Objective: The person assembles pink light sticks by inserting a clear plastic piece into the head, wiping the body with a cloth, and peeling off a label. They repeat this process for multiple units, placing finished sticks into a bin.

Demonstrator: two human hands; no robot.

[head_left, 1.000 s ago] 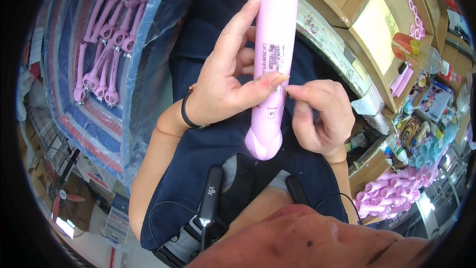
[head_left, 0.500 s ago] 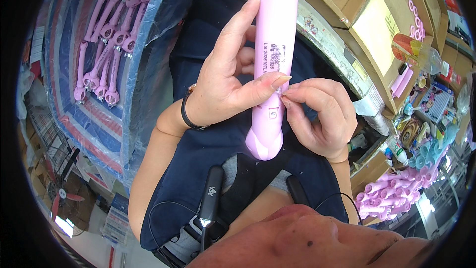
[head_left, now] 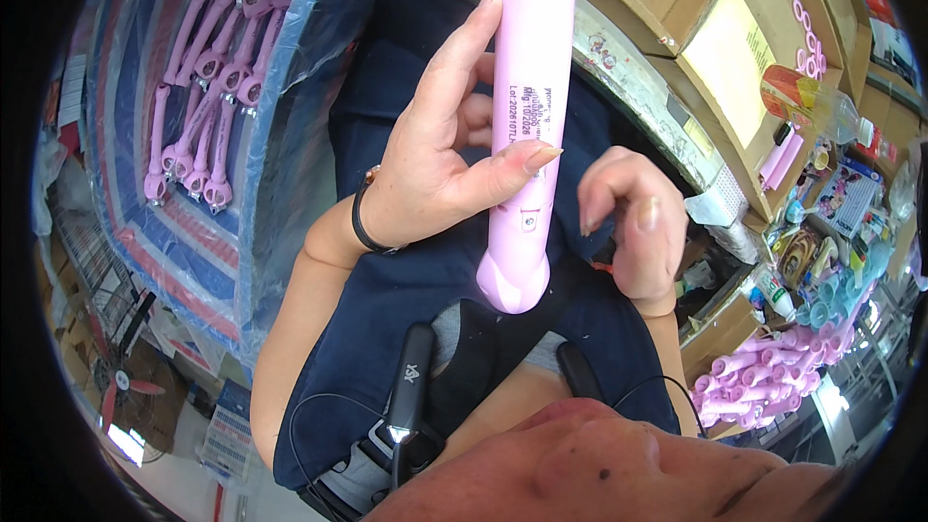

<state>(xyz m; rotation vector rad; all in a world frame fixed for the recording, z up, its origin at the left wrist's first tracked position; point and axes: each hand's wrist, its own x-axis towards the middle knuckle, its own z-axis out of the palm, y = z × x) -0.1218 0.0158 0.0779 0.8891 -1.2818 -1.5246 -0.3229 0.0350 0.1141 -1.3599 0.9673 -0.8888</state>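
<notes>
While the left hand (head_left: 435,155) holds a long pink tube (head_left: 532,48) in front of the person's dark blue clothing (head_left: 353,367), its grip is closed about the body, with the thumb laid across the printed face and the other fingers along the far side. The tube's rounded end points toward the chest, and its other end runs out of view at the top. Just to its side, apart from it, the right hand (head_left: 638,222) is loosely curled; I cannot tell whether that grip has hold of anything small. Slender pink pieces (head_left: 217,140) lie in a striped, plastic-lined bin (head_left: 271,184) at left. Across the surface (head_left: 619,63) at right are cardboard trays (head_left: 667,0), a yellow sheet (head_left: 730,53) and pink rings (head_left: 808,39).
</notes>
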